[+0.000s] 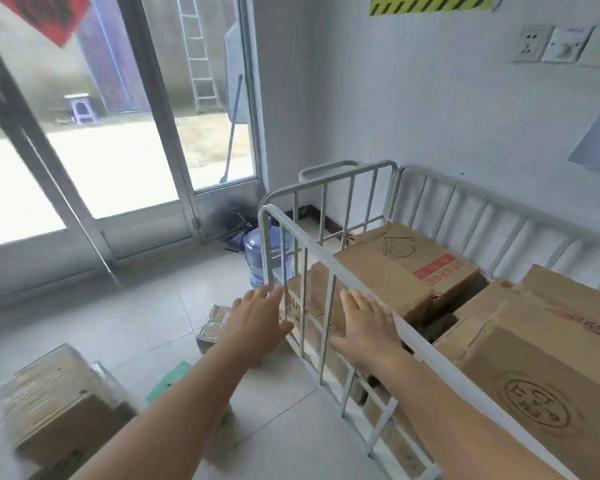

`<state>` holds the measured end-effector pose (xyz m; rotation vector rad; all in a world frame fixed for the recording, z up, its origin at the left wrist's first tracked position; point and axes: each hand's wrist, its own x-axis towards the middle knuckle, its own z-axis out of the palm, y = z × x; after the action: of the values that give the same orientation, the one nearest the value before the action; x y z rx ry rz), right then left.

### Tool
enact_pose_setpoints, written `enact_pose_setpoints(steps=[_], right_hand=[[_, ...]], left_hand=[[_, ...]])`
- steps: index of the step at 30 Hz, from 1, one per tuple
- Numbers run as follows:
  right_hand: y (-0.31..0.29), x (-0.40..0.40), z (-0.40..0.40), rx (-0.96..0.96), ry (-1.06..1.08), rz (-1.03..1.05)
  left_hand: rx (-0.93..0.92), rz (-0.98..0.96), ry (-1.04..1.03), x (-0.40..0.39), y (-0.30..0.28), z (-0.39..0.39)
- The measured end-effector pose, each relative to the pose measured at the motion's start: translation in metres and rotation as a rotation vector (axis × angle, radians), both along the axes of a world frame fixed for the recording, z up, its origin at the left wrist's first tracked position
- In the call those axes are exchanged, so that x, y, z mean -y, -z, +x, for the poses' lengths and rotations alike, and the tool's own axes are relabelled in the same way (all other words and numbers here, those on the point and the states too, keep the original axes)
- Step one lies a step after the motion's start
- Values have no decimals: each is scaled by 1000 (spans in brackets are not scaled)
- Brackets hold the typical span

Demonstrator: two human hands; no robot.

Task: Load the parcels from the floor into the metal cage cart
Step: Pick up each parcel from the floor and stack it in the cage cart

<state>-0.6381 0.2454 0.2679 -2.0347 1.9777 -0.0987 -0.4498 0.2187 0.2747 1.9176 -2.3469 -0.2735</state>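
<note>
The white metal cage cart (329,261) stands against the right wall and holds several brown cardboard parcels, among them one with a red label (413,271) and one with a round stamp (541,386). My left hand (257,323) hovers open just outside the cart's near rail. My right hand (368,327) is open too, fingers spread, against the same rail. Neither hand holds anything. On the floor at the lower left sits a wrapped cardboard parcel (56,400). A small taped parcel (213,327) lies on the floor beside the cart, partly behind my left forearm.
A blue water jug (257,258) stands on the tiles at the cart's far corner. A green flat item (168,379) lies on the floor under my left arm. Glass doors (118,150) fill the left side. Sockets are on the right wall.
</note>
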Motion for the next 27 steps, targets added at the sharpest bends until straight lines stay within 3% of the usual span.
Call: enact_pose_setpoints(steps=[11, 27], right_hand=[[49, 33, 160, -30, -306, 88], [113, 181, 338, 14, -674, 254]], left_hand=[[-23, 172, -402, -43, 56, 165], [-105, 358, -1002, 1, 117, 321]])
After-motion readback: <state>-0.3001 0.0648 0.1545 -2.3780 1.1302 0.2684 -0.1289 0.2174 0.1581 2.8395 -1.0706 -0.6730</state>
